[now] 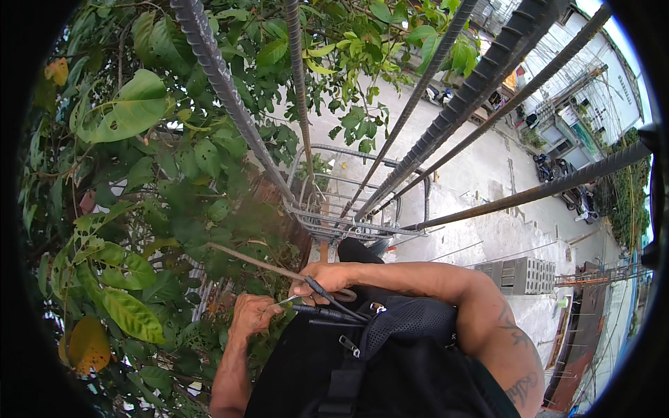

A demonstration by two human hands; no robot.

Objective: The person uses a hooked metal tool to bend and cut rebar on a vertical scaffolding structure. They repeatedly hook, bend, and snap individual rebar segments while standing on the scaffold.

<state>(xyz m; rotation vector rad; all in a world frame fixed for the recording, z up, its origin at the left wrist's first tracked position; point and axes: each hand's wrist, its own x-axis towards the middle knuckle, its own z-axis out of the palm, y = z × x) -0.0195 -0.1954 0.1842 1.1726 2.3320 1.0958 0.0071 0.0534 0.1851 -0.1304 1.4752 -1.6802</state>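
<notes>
My right hand (324, 280) is closed in front of my chest, with the forearm crossing in from the right. A brown rope (254, 262) runs from beside the leaves into that hand, and part of it shows again just past the fingers. Lower and to the left, my left hand (253, 313) is closed on a thin, light-coloured strip (286, 300), whose kind I cannot make out. The strip points toward the right hand. Black cables (327, 313) from the black bag (411, 324) on my chest lie close to both hands.
Ribbed steel bars (446, 118) rise and fan out ahead, tied with rectangular steel stirrups (334, 219). Dense leaves (132, 108) crowd the left side. Far below are a concrete pavement (474, 174), grey hollow blocks (529, 275) and parked motorcycles (575, 188).
</notes>
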